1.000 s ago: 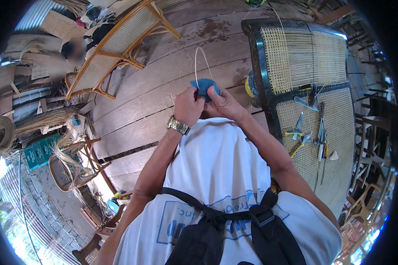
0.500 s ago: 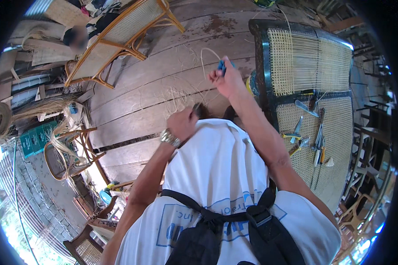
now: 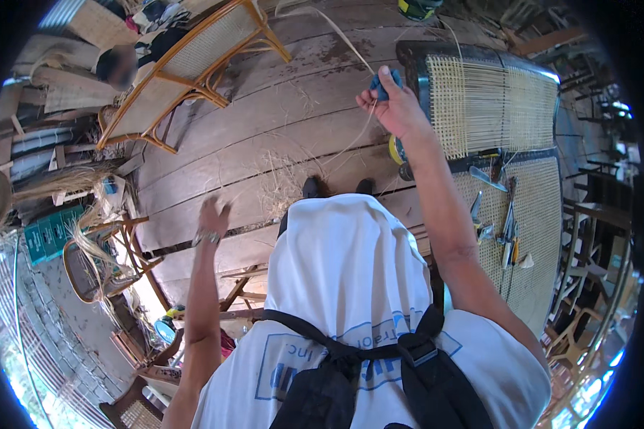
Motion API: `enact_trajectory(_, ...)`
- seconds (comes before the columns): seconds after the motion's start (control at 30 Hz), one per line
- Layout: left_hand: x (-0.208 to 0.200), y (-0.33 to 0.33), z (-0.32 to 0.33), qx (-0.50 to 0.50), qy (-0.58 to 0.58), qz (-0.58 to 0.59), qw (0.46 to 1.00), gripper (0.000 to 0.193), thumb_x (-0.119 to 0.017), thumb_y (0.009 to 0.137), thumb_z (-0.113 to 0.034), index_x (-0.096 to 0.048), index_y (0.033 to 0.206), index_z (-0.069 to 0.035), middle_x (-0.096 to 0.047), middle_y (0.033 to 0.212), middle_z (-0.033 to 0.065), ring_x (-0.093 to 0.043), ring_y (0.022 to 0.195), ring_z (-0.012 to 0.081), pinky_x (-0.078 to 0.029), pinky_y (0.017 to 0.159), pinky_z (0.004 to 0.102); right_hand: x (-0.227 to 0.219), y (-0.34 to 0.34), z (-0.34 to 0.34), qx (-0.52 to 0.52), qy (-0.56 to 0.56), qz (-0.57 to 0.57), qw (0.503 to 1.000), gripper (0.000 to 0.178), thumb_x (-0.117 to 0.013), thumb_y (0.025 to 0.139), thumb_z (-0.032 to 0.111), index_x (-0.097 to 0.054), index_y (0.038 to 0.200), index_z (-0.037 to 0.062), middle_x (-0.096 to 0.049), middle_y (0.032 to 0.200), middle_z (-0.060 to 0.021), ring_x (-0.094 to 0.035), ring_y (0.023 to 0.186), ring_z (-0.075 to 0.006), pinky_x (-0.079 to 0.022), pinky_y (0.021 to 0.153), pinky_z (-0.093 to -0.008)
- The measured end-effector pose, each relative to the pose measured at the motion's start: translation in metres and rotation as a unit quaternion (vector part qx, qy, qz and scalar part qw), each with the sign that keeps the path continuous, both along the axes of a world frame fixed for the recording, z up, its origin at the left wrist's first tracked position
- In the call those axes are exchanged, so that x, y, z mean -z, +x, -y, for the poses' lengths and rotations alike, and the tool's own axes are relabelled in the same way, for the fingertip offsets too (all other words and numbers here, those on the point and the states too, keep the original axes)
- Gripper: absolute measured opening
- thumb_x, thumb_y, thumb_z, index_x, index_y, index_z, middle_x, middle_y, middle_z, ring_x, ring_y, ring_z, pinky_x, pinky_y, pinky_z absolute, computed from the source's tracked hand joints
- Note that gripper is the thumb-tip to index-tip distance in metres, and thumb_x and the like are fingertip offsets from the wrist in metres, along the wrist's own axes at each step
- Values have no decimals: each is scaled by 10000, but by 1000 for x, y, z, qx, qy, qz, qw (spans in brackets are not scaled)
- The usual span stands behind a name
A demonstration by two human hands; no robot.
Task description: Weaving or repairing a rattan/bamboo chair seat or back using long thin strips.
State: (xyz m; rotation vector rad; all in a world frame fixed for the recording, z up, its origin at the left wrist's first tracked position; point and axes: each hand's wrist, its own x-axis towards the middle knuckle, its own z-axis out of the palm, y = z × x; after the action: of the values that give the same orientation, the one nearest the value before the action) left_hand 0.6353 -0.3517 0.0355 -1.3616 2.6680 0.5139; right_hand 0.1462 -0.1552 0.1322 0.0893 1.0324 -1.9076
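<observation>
In my right hand (image 3: 397, 111), out in front and right of centre, a blue cloth-like pad (image 3: 385, 84) is pinched around a long pale cane strip (image 3: 340, 34). One length of the strip runs away to the far left of that hand; a thinner length hangs below it toward the floor. My left hand (image 3: 213, 218) is off to the left, low over the floorboards, fingers apart, with nothing visible in it. Beside my right forearm is a dark-framed bench with a partly woven cane back (image 3: 479, 107) and a cane seat (image 3: 540, 214).
Several hand tools (image 3: 509, 229) lie on the cane seat. Cane shavings (image 3: 283, 182) litter the wooden floor (image 3: 254, 139). At the far left stands a light rattan chair (image 3: 193, 61), with a small stool frame (image 3: 86, 268) nearer. A dark green container (image 3: 416, 7) sits at the far edge.
My left hand has swung from in front of my body out to the left. My right hand has moved farther away and slightly right, and the strip now stretches well beyond it.
</observation>
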Motion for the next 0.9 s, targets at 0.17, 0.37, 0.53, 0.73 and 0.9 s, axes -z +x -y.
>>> enact_trajectory(0.17,-65,-214,-55,-44,438,-317,840,459,-626,990,-376,-573,1305,-46,-669,1188,85,-691,824,188,-556,700,339,24,52,31,35,100,76,992,450,-815,841,423,-525,840,79,-556,696,-75,-620,731,-262,-566,750,-445)
enact_trajectory(0.37,-60,-276,-99,33,318,-248,914,338,-564,1021,-363,-653,1047,-38,-702,849,107,-656,692,218,-504,643,335,21,76,37,-15,221,2,975,436,-843,810,431,-561,823,100,-587,680,-47,-595,584,-171,-517,580,-304)
enact_trajectory(0.53,-57,-232,-96,113,157,-306,932,222,-598,991,-254,-608,895,-54,-646,756,214,-642,727,418,-485,609,483,36,101,41,27,165,-6,986,385,-858,802,400,-580,827,136,-592,667,-9,-595,588,-153,-444,538,-292)
enact_trajectory(0.73,-46,-134,-65,170,30,-208,963,125,-612,954,-157,-613,880,-57,-641,783,188,-620,748,409,-490,638,502,11,70,58,102,114,153,976,276,-821,852,234,-579,847,100,-548,634,2,-585,625,-159,-523,611,-369)
enact_trajectory(0.9,-13,25,-37,168,-9,-103,980,98,-580,952,-119,-627,903,-47,-662,868,176,-635,829,397,-507,698,510,-12,-82,30,161,22,51,985,204,-748,863,134,-580,772,64,-583,659,-69,-608,653,-243,-550,630,-403)
